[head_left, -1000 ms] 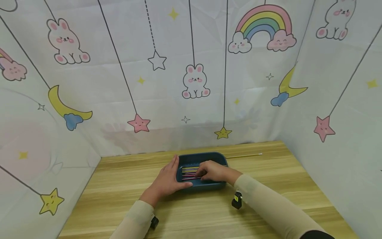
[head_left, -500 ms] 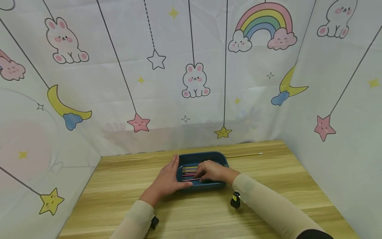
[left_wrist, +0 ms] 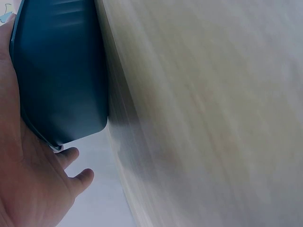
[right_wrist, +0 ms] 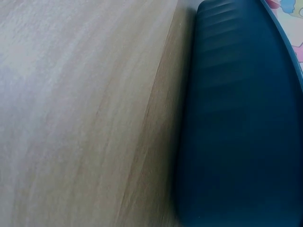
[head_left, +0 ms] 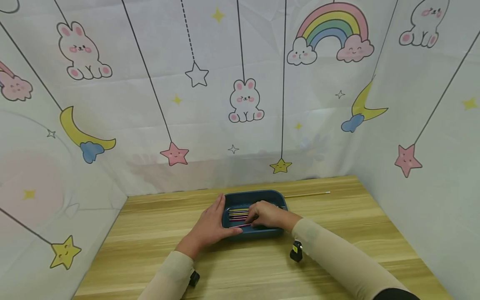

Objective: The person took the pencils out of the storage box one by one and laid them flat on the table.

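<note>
A dark blue rectangular basin (head_left: 255, 234) stands near the back of the table, with a row of thin coloured sticks (head_left: 237, 213) on its floor. My left hand (head_left: 211, 221) rests against the basin's left end, thumb along the front rim and straight fingers along the side. In the left wrist view that hand (left_wrist: 35, 182) touches the basin (left_wrist: 61, 75) at its rim. Inside the basin, the curled fingers of my right hand (head_left: 266, 213) pinch a thin pink stick (head_left: 240, 226) that lies slightly slanted, apart from the row. The sticks' right ends are hidden behind this hand.
A thin gold stick (head_left: 307, 194) with a pale tip lies on the wooden table (head_left: 255, 271) behind and right of the basin. A patterned white cloth wall (head_left: 210, 125) encloses the back and sides. The right wrist view shows the basin's outer wall (right_wrist: 241, 123).
The pink stick has moved toward the basin's front wall and now slants, leaving a gap to the row. My right hand has shifted slightly left; my left hand stays put.
</note>
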`<state>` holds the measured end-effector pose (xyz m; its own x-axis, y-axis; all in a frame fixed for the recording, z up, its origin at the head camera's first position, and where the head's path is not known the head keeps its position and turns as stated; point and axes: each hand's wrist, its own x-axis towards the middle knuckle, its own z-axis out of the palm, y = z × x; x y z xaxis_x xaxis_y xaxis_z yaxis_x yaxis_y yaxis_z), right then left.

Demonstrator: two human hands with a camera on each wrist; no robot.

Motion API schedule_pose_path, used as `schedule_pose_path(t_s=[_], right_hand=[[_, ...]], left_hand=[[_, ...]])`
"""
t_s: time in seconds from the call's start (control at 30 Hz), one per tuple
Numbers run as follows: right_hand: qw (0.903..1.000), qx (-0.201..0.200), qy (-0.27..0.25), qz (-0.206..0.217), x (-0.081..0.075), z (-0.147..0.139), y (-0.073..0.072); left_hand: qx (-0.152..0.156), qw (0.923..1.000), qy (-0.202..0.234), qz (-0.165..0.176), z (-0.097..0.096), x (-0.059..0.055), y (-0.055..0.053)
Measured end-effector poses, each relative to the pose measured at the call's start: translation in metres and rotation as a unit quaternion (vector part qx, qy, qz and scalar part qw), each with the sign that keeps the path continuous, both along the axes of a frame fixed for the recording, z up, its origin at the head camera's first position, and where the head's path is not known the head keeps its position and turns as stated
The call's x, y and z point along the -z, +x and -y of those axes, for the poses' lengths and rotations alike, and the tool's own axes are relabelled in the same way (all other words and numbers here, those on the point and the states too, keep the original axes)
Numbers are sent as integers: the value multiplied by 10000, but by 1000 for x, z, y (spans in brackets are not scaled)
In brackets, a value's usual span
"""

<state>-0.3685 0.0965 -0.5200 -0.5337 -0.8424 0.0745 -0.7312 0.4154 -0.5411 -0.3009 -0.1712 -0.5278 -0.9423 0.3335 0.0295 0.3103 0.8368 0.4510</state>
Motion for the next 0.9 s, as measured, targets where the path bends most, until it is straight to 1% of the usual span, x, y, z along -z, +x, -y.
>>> schedule_pose_path(t_s=[0.1, 0.33, 0.5, 0.7, 0.8, 0.9], right_hand=[[10000, -15, -37, -68, 2, 0, -1], [9999, 101, -5, -123, 3, 0, 0], [9997, 243, 8, -23, 4, 0, 0], [9987, 474, -97, 188, -3, -2, 0], [9983, 508, -122, 255, -7, -3, -2], [9984, 514, -92, 220, -11, -5, -3]], left_hand=[[16, 10000, 6, -17, 0, 0, 0], [28, 10000, -12, -10, 1, 0, -1], [52, 10000, 48, -60, 0, 2, -1], [43, 9999, 68, -75, -1, 1, -2], [29, 10000, 61, -61, -1, 1, -2], [7, 10000, 19, -44, -1, 1, -2]])
